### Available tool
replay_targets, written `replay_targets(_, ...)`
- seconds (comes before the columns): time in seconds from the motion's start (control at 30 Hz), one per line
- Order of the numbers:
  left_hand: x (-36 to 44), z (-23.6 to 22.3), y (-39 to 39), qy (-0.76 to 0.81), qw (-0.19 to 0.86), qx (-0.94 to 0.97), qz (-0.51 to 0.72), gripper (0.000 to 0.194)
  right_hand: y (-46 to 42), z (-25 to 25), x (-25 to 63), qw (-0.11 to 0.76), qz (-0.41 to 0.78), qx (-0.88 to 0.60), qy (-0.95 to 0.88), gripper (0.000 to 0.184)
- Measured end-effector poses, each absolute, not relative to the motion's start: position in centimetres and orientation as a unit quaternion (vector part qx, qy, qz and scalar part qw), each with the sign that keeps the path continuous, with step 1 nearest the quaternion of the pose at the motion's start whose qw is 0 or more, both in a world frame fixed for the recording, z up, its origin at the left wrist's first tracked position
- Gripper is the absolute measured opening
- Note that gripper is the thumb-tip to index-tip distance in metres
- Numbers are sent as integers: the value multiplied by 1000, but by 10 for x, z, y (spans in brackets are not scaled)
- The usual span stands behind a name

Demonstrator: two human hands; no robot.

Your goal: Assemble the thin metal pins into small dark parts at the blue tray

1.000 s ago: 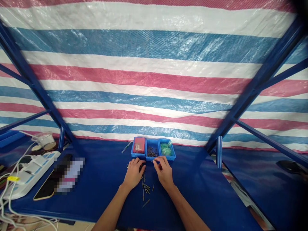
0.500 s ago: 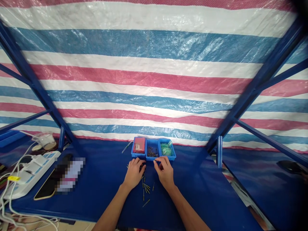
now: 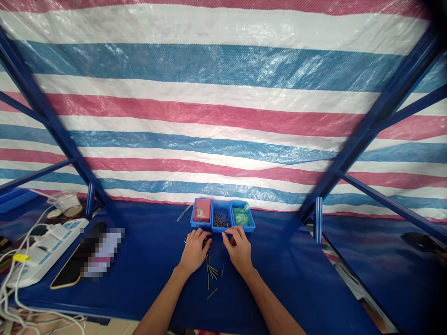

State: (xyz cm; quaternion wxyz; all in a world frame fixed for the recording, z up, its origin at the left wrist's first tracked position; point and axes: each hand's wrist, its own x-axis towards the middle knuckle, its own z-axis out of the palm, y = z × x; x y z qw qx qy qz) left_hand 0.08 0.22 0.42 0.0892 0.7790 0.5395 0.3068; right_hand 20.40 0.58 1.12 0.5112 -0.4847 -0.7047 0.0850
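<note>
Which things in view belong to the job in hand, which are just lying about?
Likely in the job:
loose thin pieces by the left hand
blue bins by the right hand

Seemingly just lying about:
power strip
phone
pen-like stick
plastic cup

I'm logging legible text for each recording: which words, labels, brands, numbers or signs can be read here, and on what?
None can be read.
Phone: no lettering legible; the area beside it is pixelated.
Power strip: no legible lettering.
Yellow tag: too small to tell if it bears print.
Red pack: too blurred to read.
Green packets: too blurred to read.
Thin metal pieces: too small to read.
</note>
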Motion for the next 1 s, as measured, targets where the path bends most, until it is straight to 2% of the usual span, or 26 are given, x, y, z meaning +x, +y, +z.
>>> replay_targets(0.33,0,3,2,537,93,781,306,22,6,9,204,500,91,-475,-718,19)
replay_targets(1.0,1,3,2,537,92,780,309,21,9,8,205,505,87,-479,-713,15)
